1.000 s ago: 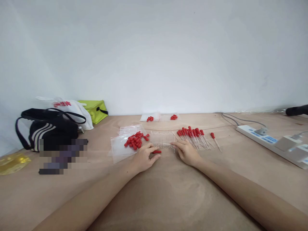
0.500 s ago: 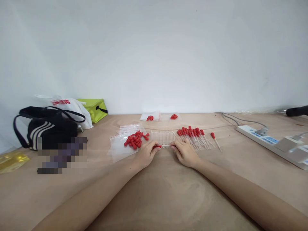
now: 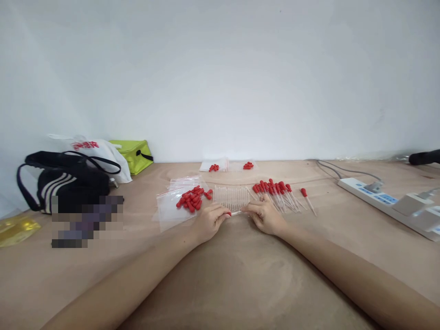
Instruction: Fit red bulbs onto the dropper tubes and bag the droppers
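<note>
My left hand pinches a red rubber bulb. A clear thin tube spans the gap between my hands, its other end in the closed fingers of my right hand. The bulb and the tube's left end meet at my left fingertips. Just behind lies a row of clear tubes. Loose red bulbs are heaped on clear zip bags to the left. To the right, several tubes with red bulbs on them lie bunched, and a single one lies apart.
Two small bags with red bulbs lie near the wall. A black bag, a white bag and a green box-shaped bag stand at the left. A white power strip with cables is at the right.
Both hands have drawn slightly closer together, and the held tube now sits a little nearer to me, apart from the row. Less of the red bulb shows in my left fingers.
</note>
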